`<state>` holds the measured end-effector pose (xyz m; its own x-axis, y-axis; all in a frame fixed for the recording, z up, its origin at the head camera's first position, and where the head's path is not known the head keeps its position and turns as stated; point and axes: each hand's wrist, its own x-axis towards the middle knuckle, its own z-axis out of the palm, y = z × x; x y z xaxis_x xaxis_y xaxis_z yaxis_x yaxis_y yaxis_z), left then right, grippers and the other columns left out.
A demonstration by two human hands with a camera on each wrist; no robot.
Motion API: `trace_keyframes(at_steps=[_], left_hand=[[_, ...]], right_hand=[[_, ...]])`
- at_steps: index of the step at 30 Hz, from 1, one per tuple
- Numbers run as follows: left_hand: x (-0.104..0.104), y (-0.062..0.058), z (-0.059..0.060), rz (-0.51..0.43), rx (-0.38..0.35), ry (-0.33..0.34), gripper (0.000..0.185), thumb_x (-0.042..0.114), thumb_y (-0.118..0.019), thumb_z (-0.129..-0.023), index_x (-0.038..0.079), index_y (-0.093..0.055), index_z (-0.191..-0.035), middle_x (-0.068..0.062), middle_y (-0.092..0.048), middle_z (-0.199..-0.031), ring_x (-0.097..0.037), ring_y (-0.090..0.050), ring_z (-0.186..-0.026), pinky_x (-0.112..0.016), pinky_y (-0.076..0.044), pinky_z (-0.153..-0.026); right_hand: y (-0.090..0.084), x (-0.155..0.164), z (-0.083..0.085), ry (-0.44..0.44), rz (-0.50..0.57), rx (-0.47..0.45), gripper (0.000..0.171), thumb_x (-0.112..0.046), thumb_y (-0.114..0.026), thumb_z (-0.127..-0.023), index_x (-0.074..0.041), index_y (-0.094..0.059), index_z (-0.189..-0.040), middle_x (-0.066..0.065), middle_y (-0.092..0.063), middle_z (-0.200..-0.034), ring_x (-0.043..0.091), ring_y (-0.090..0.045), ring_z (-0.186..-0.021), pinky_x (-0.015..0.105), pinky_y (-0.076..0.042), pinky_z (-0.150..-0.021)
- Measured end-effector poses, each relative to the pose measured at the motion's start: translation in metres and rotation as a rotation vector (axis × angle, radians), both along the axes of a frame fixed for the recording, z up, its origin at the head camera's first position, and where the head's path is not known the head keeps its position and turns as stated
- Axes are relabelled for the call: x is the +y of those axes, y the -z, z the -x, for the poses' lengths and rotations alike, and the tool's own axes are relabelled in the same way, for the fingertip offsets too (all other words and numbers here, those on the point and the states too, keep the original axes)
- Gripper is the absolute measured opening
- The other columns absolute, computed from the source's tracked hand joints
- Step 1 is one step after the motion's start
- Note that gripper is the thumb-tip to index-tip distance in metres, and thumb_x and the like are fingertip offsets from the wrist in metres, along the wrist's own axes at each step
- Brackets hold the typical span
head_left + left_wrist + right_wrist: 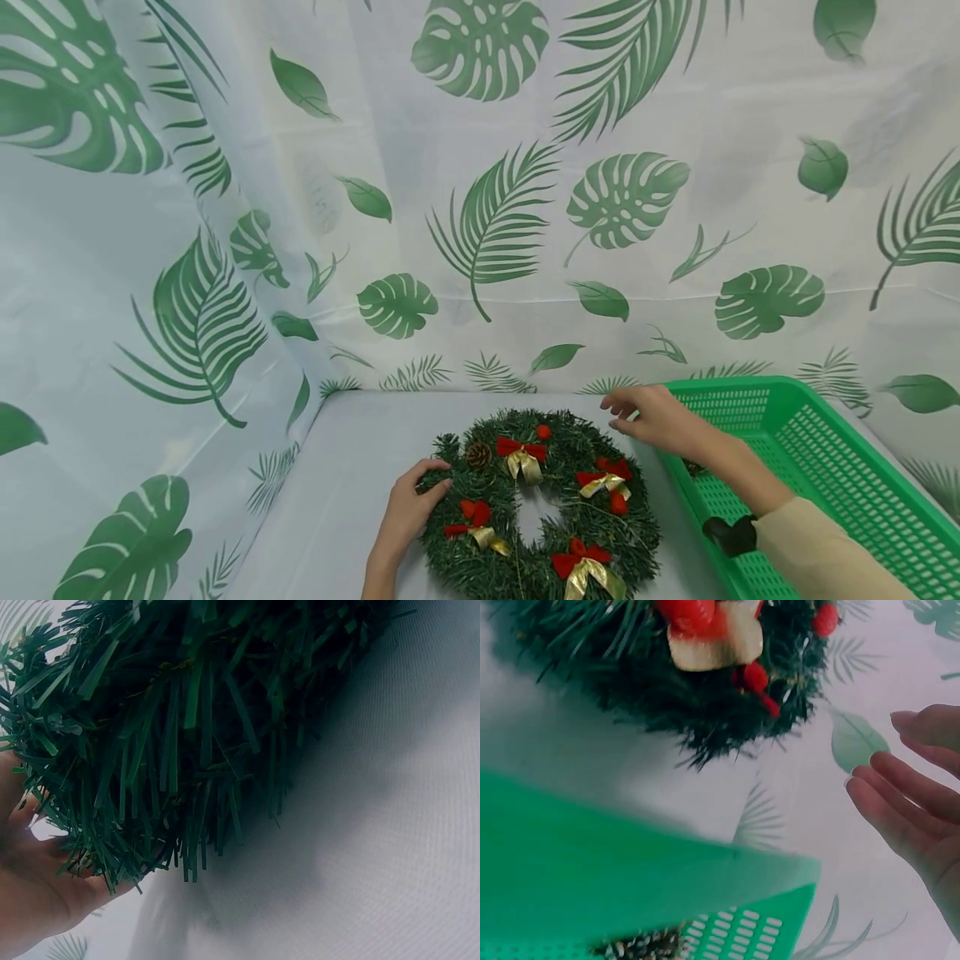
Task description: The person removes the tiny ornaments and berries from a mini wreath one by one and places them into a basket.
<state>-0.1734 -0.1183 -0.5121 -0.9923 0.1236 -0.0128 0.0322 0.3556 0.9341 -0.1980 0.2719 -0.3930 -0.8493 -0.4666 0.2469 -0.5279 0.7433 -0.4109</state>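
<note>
A round green Christmas wreath [480,558] lies on the white table, dressed with red-and-gold bows [522,457], red berries [543,432] and a pine cone [478,454]. My left hand [405,508] holds the wreath's left edge, its thumb and fingers among the needles. In the left wrist view, green needles [172,727] hide part of the left hand [45,885]. Off the wreath's upper right side, my right hand [648,417] hangs in the air with loosely bent fingers. Nothing shows between the fingers of the right hand [922,795] in the right wrist view.
A green plastic basket [817,400] with slotted walls stands to the right, under my right forearm. A brownish, pine-cone-like piece [645,945] lies inside it. White cloth with green leaf prints [487,333] hangs behind the table and along its left side.
</note>
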Motion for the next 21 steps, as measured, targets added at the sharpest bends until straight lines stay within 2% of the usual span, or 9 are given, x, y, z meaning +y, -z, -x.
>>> trace_keyframes(at_steps=[15,21], left_hand=[[0.001,0.0,0.001,0.002,0.004,-0.006,0.025,0.024,-0.072,-0.097,0.014,-0.071,-0.12,-0.014,-0.062,-0.14,-0.046,-0.048,-0.139,-0.06,-0.05,-0.099],[0.001,0.001,0.001,0.004,0.012,-0.007,0.024,0.023,-0.072,-0.097,0.013,-0.071,-0.119,-0.015,-0.063,-0.139,-0.044,-0.052,-0.135,-0.056,-0.053,-0.095]], right_hand=[[0.001,-0.039,0.008,-0.067,0.0,-0.012,0.017,-0.002,-0.073,-0.092,-0.002,-0.074,-0.11,0.009,-0.076,-0.096,0.021,-0.072,-0.084,0.029,-0.06,-0.072],[0.004,-0.051,0.011,-0.09,0.023,-0.044,0.019,-0.003,-0.074,-0.092,-0.001,-0.073,-0.112,0.014,-0.075,-0.1,0.024,-0.073,-0.087,0.031,-0.061,-0.074]])
